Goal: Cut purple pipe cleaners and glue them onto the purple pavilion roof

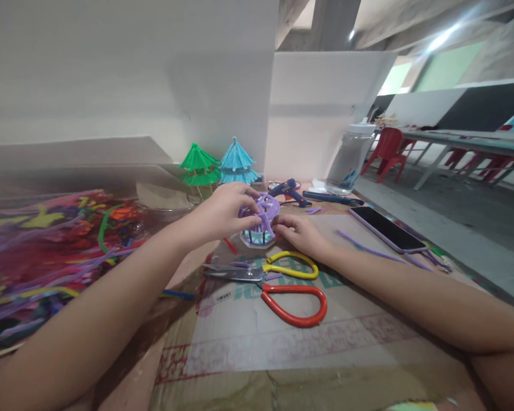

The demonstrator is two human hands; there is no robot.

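No word, brand or number can be made out with certainty. The largest lettering is a row of big green characters (245,292) on the pale sheet (261,354) that covers the worktop; the scissors (259,275) lie across part of it, and the strokes look faint. Left of these, just below the blades, a short line of small black print (223,297) stands on the same sheet, too tiny to decipher, with a blurred reddish mark (204,303) beside it. The clear bottle (350,155) carries a small blue-and-red print (349,176) low on its side, likewise illegible.
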